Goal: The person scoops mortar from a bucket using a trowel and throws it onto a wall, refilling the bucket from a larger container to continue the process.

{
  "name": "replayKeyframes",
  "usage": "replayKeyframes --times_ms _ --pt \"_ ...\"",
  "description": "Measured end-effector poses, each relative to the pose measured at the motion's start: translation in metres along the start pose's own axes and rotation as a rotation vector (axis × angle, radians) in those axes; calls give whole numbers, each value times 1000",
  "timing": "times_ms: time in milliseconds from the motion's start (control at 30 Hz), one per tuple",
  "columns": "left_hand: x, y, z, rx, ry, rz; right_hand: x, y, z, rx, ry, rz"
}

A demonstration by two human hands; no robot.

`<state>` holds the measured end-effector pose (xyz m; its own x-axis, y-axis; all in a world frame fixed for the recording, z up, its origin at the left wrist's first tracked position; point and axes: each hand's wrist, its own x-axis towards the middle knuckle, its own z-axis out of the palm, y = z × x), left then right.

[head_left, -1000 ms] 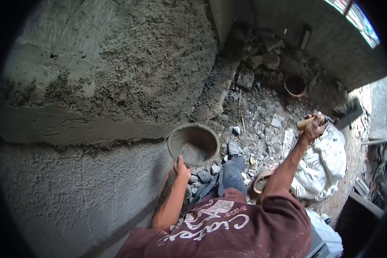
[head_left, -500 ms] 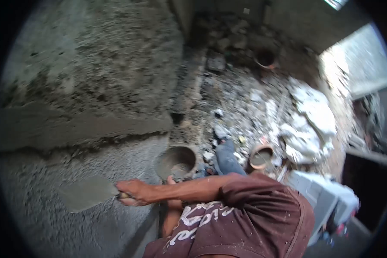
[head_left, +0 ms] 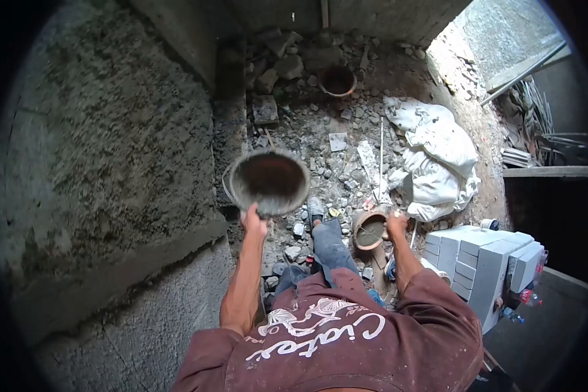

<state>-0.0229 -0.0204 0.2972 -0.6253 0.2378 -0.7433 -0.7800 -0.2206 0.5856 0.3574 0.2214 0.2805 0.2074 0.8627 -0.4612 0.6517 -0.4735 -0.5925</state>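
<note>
My left hand [head_left: 253,223] grips the near rim of a wide, mortar-smeared bucket [head_left: 255,204], which is raised and tilted so that its dark brown inside faces me. A thin wire handle hangs at the bucket's left side. Over to the right, my right hand [head_left: 396,224] is closed at the rim of a smaller round pail [head_left: 360,240] with grey wet mortar inside. Exactly how the fingers sit on that rim is hard to make out. The trowel is not visible.
A rough plastered wall [head_left: 130,144] with a ledge runs along the left. Rubble [head_left: 349,166] covers the ground ahead, with another round container [head_left: 338,81] at the back. White sacks [head_left: 434,157], stacked grey blocks [head_left: 480,261] and plastic bottles [head_left: 529,298] are on the right.
My right hand has left the wall, where it held a trowel against the plaster, and moved right to the small pail. The large bucket is now lifted in my left hand. The view has turned.
</note>
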Motion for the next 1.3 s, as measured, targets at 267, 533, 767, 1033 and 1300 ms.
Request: replayKeyframes --times_ms 267,533,767,1033,1300 --pt "6 80 322 84 -649 -109 21 78 -24 198 176 122" --pt "-27 42 217 693 -535 170 -72 77 40 556 -71 406" --pt "-2 -58 -207 1327 -293 -187 -156 103 40 235 -214 191" --pt "-177 -16 -454 1384 303 -565 -211 259 29 254 -375 564" --pt "-191 -86 -501 1308 450 -605 -84 384 81 1303 60 766"
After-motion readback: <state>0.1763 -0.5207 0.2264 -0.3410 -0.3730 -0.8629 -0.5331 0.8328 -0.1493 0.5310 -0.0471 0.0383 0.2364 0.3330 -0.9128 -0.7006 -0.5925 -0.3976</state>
